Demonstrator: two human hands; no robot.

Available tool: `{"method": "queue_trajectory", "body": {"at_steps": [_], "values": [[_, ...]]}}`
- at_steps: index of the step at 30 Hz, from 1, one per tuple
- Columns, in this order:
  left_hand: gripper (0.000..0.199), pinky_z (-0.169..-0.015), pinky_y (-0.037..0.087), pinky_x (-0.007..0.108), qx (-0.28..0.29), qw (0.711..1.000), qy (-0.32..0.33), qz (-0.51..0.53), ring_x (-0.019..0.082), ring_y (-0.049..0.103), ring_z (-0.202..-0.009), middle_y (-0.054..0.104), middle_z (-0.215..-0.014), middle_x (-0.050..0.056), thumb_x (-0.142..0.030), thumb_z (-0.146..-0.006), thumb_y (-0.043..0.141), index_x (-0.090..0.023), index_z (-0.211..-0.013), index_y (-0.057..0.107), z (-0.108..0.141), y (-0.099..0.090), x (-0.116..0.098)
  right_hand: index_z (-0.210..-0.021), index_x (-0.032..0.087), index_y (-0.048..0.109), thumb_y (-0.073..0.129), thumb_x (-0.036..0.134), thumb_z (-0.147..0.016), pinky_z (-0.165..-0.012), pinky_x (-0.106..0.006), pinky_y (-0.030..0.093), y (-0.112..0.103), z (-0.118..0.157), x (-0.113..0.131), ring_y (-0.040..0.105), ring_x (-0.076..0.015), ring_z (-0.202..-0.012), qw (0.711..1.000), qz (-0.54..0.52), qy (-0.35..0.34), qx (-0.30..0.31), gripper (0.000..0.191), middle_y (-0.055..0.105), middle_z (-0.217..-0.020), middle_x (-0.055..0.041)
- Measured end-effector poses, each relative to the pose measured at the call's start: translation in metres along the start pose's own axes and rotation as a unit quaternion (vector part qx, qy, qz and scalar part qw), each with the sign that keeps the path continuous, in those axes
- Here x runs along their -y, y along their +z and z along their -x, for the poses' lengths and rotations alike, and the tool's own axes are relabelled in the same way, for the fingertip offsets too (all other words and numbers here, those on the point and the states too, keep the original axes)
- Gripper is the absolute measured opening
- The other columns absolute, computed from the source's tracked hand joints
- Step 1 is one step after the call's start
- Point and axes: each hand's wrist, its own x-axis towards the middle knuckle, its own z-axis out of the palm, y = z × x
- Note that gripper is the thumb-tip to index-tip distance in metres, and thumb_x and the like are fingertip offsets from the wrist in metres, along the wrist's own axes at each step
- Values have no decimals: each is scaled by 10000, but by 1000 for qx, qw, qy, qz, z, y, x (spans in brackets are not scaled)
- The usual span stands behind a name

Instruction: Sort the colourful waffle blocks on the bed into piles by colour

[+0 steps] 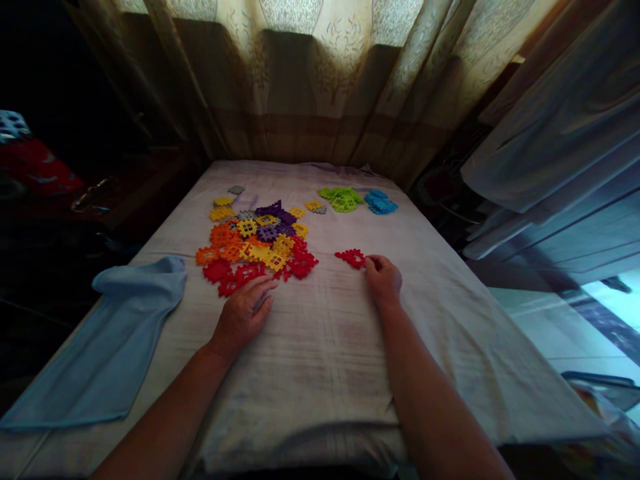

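A mixed pile of plastic pieces, with yellow (257, 253), purple (269, 233), orange (220, 235) and red (302, 261) ones, lies left of centre on the cloth-covered table (320, 373). My left hand (246, 310) rests at the pile's near edge, palm down, fingers apart, by the red pieces. To the right, my right hand (384, 277) pinches the right end of a red piece (353, 258) that lies apart from the pile. Farther back are a green heap (342, 199) and a smaller blue heap (381, 202).
A light blue cloth (125, 340) covers the table's left side. Yellow and grey pieces (315, 207) sit near the green heap, and a grey piece (236, 190) lies at the back left. Curtains (320, 87) hang behind the table, and fabric (560, 147) hangs at the right.
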Motion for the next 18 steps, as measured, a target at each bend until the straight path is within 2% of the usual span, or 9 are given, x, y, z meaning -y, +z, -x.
{"method": "queue_trajectory", "body": {"at_steps": [4, 10, 15, 18], "values": [[287, -1004, 547, 405, 4, 1000, -7, 1, 221, 666, -1132, 687, -1243, 98, -301, -950, 509, -216, -1161, 683, 0, -2, 0, -930, 209, 726, 503, 443, -834, -761, -349, 497, 8, 14, 13, 669, -233, -782, 997, -14, -73, 21, 337, 756, -866, -74], [270, -991, 555, 417, 0, 1000, -18, 3, 227, 668, -1121, 696, -1230, 86, -298, -941, 519, -237, -1128, 704, 0, -1, 3, -1008, 222, 731, 514, 316, -851, -796, -326, 516, 25, 49, 46, 659, -192, -796, 978, -13, -179, 110, 283, 750, -958, -69], [272, -966, 565, 412, -3, 1000, -12, 3, 226, 678, -1097, 703, -1217, 99, -307, -950, 505, -214, -1109, 705, -1, -1, 4, -1112, 222, 718, 554, 319, -873, -776, -318, 503, 31, 54, 69, 662, -202, -835, 969, 48, -172, 168, 306, 741, -962, -69], [272, -971, 564, 416, 2, 1000, -14, 5, 229, 675, -1107, 702, -1224, 97, -307, -949, 508, -214, -1113, 705, -2, -2, 3, -1089, 232, 724, 590, 351, -875, -717, -307, 478, 34, 48, 81, 657, -206, -808, 963, 86, -159, 201, 280, 746, -924, -63]]}}
